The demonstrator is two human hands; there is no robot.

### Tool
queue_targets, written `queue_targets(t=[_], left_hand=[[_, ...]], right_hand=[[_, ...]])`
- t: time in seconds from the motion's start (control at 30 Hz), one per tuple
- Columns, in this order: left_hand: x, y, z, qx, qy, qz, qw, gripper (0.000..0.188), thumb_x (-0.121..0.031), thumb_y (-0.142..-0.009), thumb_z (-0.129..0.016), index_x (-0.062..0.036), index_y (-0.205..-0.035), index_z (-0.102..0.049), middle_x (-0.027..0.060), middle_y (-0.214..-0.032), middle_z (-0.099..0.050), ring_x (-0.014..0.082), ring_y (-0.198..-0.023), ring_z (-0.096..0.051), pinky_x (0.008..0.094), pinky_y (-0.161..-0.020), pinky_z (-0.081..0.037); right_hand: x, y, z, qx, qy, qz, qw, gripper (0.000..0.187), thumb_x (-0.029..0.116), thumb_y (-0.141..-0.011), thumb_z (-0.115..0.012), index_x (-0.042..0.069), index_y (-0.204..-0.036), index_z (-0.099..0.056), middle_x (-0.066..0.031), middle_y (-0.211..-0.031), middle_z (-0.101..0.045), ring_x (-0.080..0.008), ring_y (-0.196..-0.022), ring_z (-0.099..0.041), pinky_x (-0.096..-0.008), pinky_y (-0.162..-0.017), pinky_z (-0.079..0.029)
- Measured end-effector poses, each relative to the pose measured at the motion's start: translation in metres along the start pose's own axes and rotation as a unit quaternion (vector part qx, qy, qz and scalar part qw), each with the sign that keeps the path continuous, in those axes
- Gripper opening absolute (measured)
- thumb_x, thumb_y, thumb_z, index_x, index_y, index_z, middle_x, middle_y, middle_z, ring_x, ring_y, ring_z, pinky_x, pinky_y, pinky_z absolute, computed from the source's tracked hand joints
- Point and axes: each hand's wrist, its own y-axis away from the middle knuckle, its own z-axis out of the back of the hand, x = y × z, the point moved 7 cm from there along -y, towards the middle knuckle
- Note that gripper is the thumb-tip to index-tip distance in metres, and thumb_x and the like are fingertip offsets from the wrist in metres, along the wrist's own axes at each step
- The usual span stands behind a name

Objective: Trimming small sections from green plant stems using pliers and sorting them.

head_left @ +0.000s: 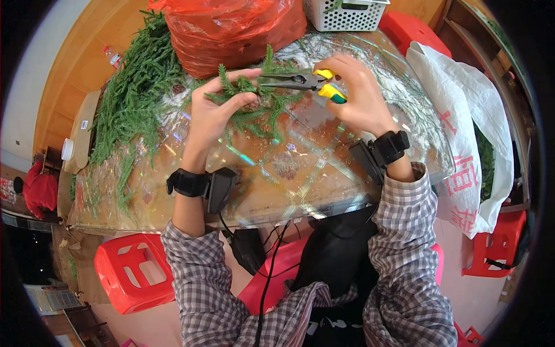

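My left hand point(211, 110) pinches a green artificial pine sprig point(276, 110) between thumb and fingers, above the table. A brown pinecone point(252, 105) sits among its needles beside my thumb. My right hand point(364, 95) grips pliers point(289, 81) by their yellow and green handles. Their dark jaws are spread and point left at the sprig, close to my left fingertips. Whether the jaws touch a stem is too fine to tell. Both wrists wear black straps with dark boxes.
Pine greenery point(130, 92) is heaped on the table's left side. Behind my hands stand a red plastic bag point(231, 34) and a white basket point(347, 18). A white sack point(462, 133) hangs at the right edge. Red stools point(136, 272) flank the table point(254, 199). Someone in red point(40, 189) is far left.
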Motion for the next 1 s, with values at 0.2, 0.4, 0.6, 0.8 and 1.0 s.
queue_targets(t=[0.2,0.4,0.6,0.8,1.0], left_hand=[[-0.009,0.002,-0.007,0.080,-0.113,-0.035,0.990,0.032,0.006,-0.075,-0.066,0.0020,-0.107,-0.065,0.0061,-0.107,-0.066,0.0087,-0.084,-0.060,0.0242,-0.074,-0.051],[-0.005,0.001,0.001,0.083,-0.078,-0.010,0.993,0.033,0.006,-0.070,-0.068,0.0024,-0.103,-0.067,0.0065,-0.111,-0.065,0.0100,-0.092,-0.060,0.0262,-0.082,-0.049],[-0.006,0.001,-0.001,0.109,-0.114,-0.028,0.987,0.048,0.006,-0.069,-0.067,0.0000,-0.116,-0.061,0.0042,-0.096,-0.063,0.0094,-0.081,-0.058,0.0241,-0.074,-0.048],[-0.001,0.001,0.002,0.099,-0.111,-0.004,0.989,0.034,0.006,-0.070,-0.067,0.0026,-0.104,-0.066,0.0055,-0.104,-0.065,0.0082,-0.085,-0.058,0.0243,-0.077,-0.048],[-0.004,0.002,0.001,0.078,-0.104,-0.009,0.991,0.028,0.006,-0.071,-0.067,0.0030,-0.099,-0.068,0.0060,-0.104,-0.068,0.0059,-0.079,-0.059,0.0224,-0.073,-0.049]], right_hand=[[0.001,0.005,-0.012,0.045,-0.023,0.021,0.998,0.040,0.001,-0.056,-0.063,0.002,-0.096,-0.057,-0.0129,-0.089,-0.056,-0.0345,-0.088,-0.053,-0.0397,-0.078,-0.043],[0.001,0.005,-0.016,0.099,-0.009,0.018,0.995,0.044,0.001,-0.056,-0.064,0.003,-0.100,-0.057,-0.0132,-0.094,-0.056,-0.0347,-0.091,-0.053,-0.0403,-0.080,-0.043],[-0.001,0.007,-0.020,0.123,-0.020,0.030,0.992,0.044,0.000,-0.057,-0.063,0.003,-0.101,-0.058,-0.0132,-0.095,-0.056,-0.0358,-0.093,-0.052,-0.0406,-0.081,-0.043],[0.001,0.010,-0.021,0.154,-0.015,0.022,0.988,0.044,0.001,-0.058,-0.061,0.003,-0.101,-0.058,-0.0145,-0.096,-0.057,-0.0370,-0.094,-0.052,-0.0418,-0.080,-0.043],[-0.003,0.012,-0.025,0.166,-0.026,0.016,0.986,0.039,0.001,-0.058,-0.060,0.000,-0.097,-0.056,-0.0168,-0.090,-0.057,-0.0384,-0.087,-0.054,-0.0422,-0.075,-0.044]])
